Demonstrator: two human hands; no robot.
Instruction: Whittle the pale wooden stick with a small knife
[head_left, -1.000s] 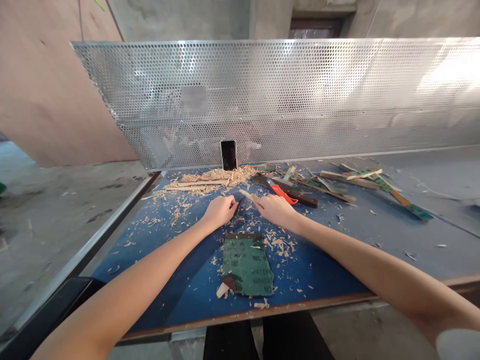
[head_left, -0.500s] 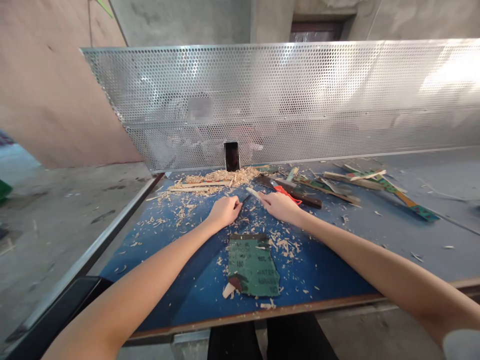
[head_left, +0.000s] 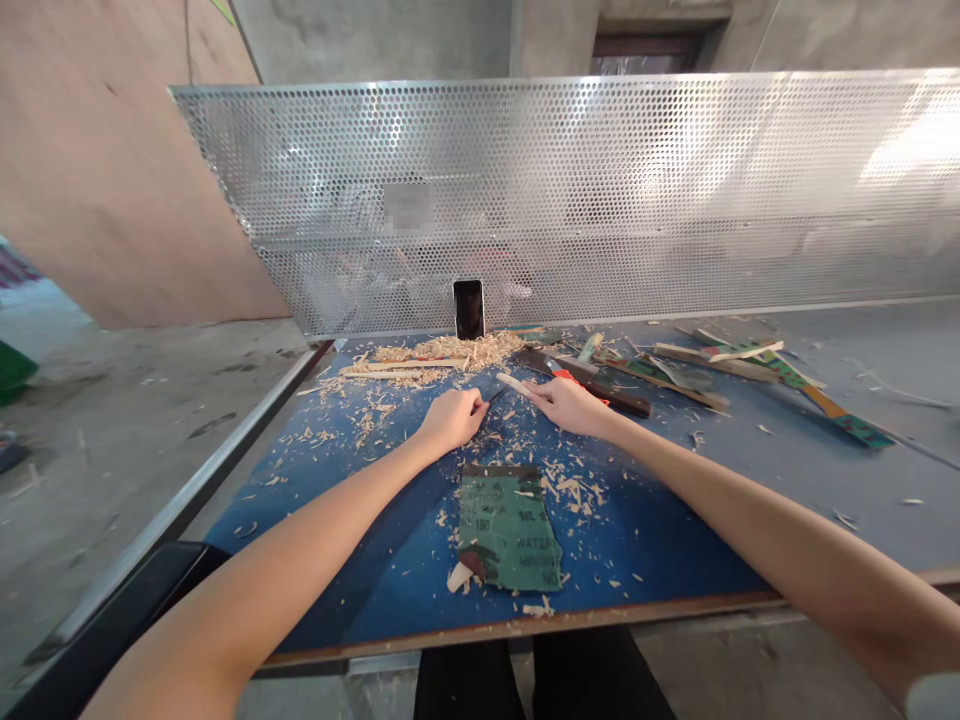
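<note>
Shifted slightly rightward since the earlier frame is the right hand [head_left: 574, 408], by which more of an orange handle [head_left: 568, 376] is now hidden. A pale wooden strip [head_left: 519, 385] is pinched in its narrow grip, the free end pointed toward the left hand [head_left: 452, 418]. By the left grip, closed into a fist, a thin dark blade [head_left: 496, 396] is held, its tip near the strip; whether they touch cannot be told. Both are held above the blue desk [head_left: 360, 600], which is strewn with wood shavings [head_left: 487, 350]. Nearer the front edge, a torn green sheet of 180 abrasive paper [head_left: 510, 530] is laid flat. Behind the hands, a phone [head_left: 469, 308] is propped upright before a perforated metal panel [head_left: 600, 170]; painted wooden offcuts [head_left: 825, 405] are scattered to the right.
</note>
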